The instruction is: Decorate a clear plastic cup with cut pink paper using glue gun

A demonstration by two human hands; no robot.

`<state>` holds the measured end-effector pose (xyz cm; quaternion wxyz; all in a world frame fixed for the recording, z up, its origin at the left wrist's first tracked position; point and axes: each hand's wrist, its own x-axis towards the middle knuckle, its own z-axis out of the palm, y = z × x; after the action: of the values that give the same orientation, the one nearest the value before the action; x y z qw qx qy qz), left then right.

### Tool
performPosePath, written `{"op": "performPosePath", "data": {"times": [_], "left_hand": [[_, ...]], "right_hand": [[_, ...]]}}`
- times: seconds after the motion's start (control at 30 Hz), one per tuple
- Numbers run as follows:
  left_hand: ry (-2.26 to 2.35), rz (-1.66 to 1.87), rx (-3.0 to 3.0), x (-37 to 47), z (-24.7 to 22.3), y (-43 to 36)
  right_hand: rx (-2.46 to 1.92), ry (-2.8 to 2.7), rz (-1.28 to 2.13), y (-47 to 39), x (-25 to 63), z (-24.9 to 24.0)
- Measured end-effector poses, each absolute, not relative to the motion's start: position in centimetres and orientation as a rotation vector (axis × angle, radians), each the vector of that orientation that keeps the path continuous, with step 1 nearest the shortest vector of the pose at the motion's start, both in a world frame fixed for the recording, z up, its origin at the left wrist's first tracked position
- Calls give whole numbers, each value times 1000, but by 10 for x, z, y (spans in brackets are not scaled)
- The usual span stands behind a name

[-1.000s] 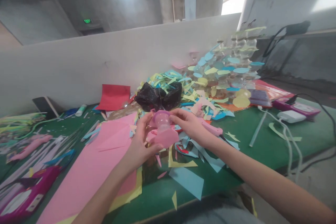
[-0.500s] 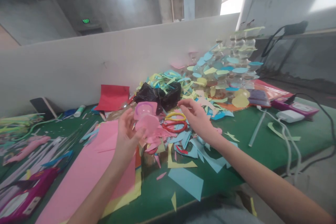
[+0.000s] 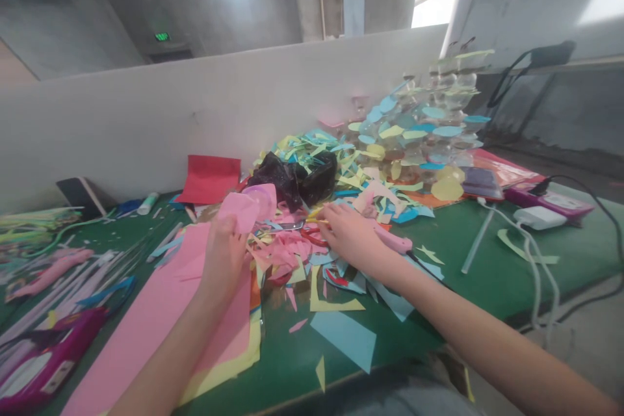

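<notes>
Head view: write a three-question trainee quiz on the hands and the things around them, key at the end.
1. Which hand holds the pink paper piece?

2. True or false: the black plastic bag lies farther from the person than the light-blue paper scrap near the table's front edge.

3. The right hand is at:
a) the red sheet
b) the scissors
c) the white adapter

Key:
1. The left hand.
2. True.
3. b

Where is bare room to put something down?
The green table is bare between the yellow paper and the blue sheet, except small scraps, and between the clear stick and right forearm. It is crowded with paper cuttings around the right hand.
</notes>
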<state>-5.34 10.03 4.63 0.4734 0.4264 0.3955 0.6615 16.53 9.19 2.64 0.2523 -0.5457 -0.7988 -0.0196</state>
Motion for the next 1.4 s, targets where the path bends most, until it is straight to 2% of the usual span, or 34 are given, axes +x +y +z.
{"op": "performPosePath", "data": {"times": [0.1, 0.5, 0.7, 1.03, 1.4], "left_hand": [[955, 1613, 957, -51, 51, 102], [940, 1548, 756, -52, 61, 100], [897, 1545, 835, -53, 62, 101], [955, 1774, 772, -70, 51, 114], [911, 1831, 785, -70, 48, 115]], "right_hand": [[-1559, -2404, -202, 98, 152, 27], [-1690, -2452, -84, 112, 142, 22], [-1585, -2494, -98, 123, 151, 19], [-1627, -2324, -87, 120, 157, 41], [-1532, -2485, 73, 116, 151, 26]]}}
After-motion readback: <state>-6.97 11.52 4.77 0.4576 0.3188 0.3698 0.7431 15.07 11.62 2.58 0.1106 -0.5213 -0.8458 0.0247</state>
